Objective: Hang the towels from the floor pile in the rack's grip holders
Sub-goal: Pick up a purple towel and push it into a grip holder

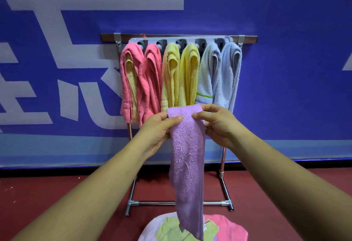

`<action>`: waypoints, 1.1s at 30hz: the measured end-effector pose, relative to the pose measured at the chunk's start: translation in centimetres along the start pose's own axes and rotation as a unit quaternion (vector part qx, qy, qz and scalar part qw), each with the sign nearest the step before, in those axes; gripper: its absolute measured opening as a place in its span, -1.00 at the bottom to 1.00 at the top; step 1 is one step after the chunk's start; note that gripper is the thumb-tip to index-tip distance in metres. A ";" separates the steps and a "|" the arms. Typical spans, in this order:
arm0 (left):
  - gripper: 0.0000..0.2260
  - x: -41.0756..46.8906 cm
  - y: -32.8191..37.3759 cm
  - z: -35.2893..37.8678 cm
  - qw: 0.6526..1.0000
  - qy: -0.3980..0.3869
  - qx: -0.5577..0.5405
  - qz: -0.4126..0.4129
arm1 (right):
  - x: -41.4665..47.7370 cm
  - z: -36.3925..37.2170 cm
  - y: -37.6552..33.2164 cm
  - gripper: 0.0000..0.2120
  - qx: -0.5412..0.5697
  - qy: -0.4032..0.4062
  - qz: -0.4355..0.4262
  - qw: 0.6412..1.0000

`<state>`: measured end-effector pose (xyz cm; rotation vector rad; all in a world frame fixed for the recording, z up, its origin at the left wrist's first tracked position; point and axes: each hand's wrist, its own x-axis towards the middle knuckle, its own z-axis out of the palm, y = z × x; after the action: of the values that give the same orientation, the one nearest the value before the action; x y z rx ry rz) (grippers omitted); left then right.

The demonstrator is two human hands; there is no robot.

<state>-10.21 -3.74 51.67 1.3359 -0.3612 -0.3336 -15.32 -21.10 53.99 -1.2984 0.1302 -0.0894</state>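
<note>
Bare forearms reach forward; the left hand and right hand each pinch the folded top of a long lilac terry towel dangling over the pastel floor pile. Best to keep the fold narrow and push it upward into the grey grip-holder rack, which looks full. Red floor, blue banner wall.

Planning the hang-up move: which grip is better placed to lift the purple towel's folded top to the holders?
Right, marginally. The right grip pinches the purple towel at its top fold, nearest the holder strip; the left grip pinches slightly lower. No free holder is visible.
</note>
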 end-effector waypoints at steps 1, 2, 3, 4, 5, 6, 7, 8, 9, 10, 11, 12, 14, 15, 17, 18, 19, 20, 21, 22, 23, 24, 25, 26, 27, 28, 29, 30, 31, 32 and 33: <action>-0.81 -0.1 0.0 0.1 1.000 -0.012 0.013 -0.001 | 0.1 -0.1 0.1 -0.73 0.007 0.010 -0.005 1.000; -0.83 -0.1 0.0 0.0 1.000 -0.017 0.023 -0.002 | 0.1 -0.2 0.1 -0.74 0.015 0.016 -0.009 1.000; -0.84 0.0 0.0 0.0 0.999 -0.015 0.029 -0.001 | 0.1 -0.4 0.1 -0.74 0.021 0.019 -0.013 1.000; -0.86 0.1 0.1 0.0 0.999 -0.006 0.033 0.000 | 0.1 -0.4 0.2 -0.73 0.025 0.020 -0.017 0.999; -0.87 0.2 0.3 0.0 0.999 0.005 0.038 0.002 | 0.0 -0.4 0.2 -0.72 0.028 0.021 -0.023 0.999; -0.87 0.2 0.5 0.1 0.999 0.015 0.043 0.005 | -0.1 -0.4 0.1 -0.73 0.029 0.021 -0.031 0.999; -0.86 0.3 0.7 0.1 0.999 0.020 0.046 0.010 | -0.1 -0.3 0.0 -0.75 0.023 0.024 -0.039 0.999; -0.86 0.5 0.9 0.1 0.999 0.022 0.046 0.016 | -0.1 -0.2 -0.1 -0.77 0.005 0.029 -0.045 0.999; -0.85 0.5 1.3 0.2 0.998 0.021 0.047 0.021 | -0.1 -0.2 -0.4 -0.78 -0.031 0.038 -0.049 0.998; -0.85 0.6 1.7 0.3 0.998 0.016 0.054 0.026 | -0.1 -0.2 -0.8 -0.77 -0.098 0.047 -0.056 0.992; -0.84 0.7 2.2 0.3 0.997 0.003 0.072 0.032 | -0.1 -0.3 -1.4 -0.74 -0.208 0.055 -0.066 0.974; -0.82 0.8 2.8 0.3 0.994 -0.022 0.097 0.033 | -0.1 -0.4 -2.1 -0.70 -0.341 0.060 -0.083 0.934; -0.81 0.9 4.0 0.4 0.986 -0.079 0.148 0.021 | -0.2 -0.2 -3.6 -0.63 -0.505 0.044 -0.133 0.852; -0.81 1.0 4.5 0.4 0.981 -0.099 0.167 0.017 | -0.1 -0.1 -4.4 -0.61 -0.498 0.012 -0.150 0.854; -0.83 1.3 5.6 0.3 0.973 -0.127 0.191 0.009 | 0.0 0.5 -5.5 -0.61 -0.346 -0.100 -0.139 0.922; -0.84 1.4 6.2 0.3 0.969 -0.143 0.200 -0.001 | 0.2 0.8 -5.6 -0.63 -0.280 -0.135 -0.122 0.943; -0.83 1.5 6.7 0.4 0.966 -0.162 0.203 -0.010 | 0.5 1.0 -5.8 -0.66 -0.257 -0.158 -0.116 0.946; -0.75 1.5 7.2 0.4 0.963 -0.175 0.206 -0.014 | 0.7 1.2 -5.9 -0.70 -0.270 -0.174 -0.117 0.940; -0.63 1.6 7.5 0.4 0.961 -0.181 0.209 -0.017 | 0.9 1.4 -6.0 -0.73 -0.292 -0.189 -0.120 0.930; -0.54 1.6 8.0 0.3 0.960 -0.180 0.214 -0.021 | 1.2 1.5 -6.0 -0.75 -0.309 -0.202 -0.120 0.921; -0.52 1.6 8.3 0.2 0.961 -0.177 0.213 -0.022 | 1.4 1.7 -6.1 -0.76 -0.322 -0.206 -0.117 0.916; -0.54 1.8 8.5 -0.1 0.963 -0.172 0.208 -0.022 | 1.5 1.9 -6.4 -0.75 -0.336 -0.202 -0.116 0.913; -0.57 1.9 8.7 -0.4 0.965 -0.165 0.204 -0.022 | 1.5 2.1 -6.6 -0.73 -0.349 -0.194 -0.113 0.910; -0.59 1.9 8.9 -0.7 0.966 -0.159 0.201 -0.024 | 1.5 2.3 -6.8 -0.70 -0.363 -0.184 -0.110 0.907; -0.59 2.0 9.0 -1.0 0.967 -0.153 0.202 -0.024 | 1.5 2.5 -7.1 -0.68 -0.376 -0.177 -0.107 0.903; -0.56 2.0 9.1 -1.3 0.968 -0.152 0.200 -0.027 | 1.6 2.7 -7.2 -0.68 -0.386 -0.170 -0.108 0.900; -0.54 2.0 9.1 -1.5 0.967 -0.152 0.201 -0.033 | 1.6 2.8 -7.4 -0.68 -0.392 -0.163 -0.110 0.899; -0.55 2.0 9.1 -1.7 0.967 -0.155 0.199 -0.041 | 1.7 2.9 -7.6 -0.69 -0.389 -0.159 -0.112 0.901; -0.61 1.9 9.2 -2.0 0.966 -0.161 0.194 -0.051 | 1.8 3.0 -7.8 -0.71 -0.375 -0.157 -0.109 0.907; -0.69 1.8 9.3 -2.3 0.966 -0.172 0.186 -0.061 | 2.0 3.1 -8.0 -0.74 -0.354 -0.161 -0.105 0.915; -0.70 1.8 9.4 -2.6 0.965 -0.182 0.179 -0.065 | 2.1 3.2 -8.2 -0.77 -0.333 -0.167 -0.097 0.923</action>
<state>-7.16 -0.31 60.47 1.6580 -0.6662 -0.6504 -12.70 -20.54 62.63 -1.9853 -0.2901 0.0131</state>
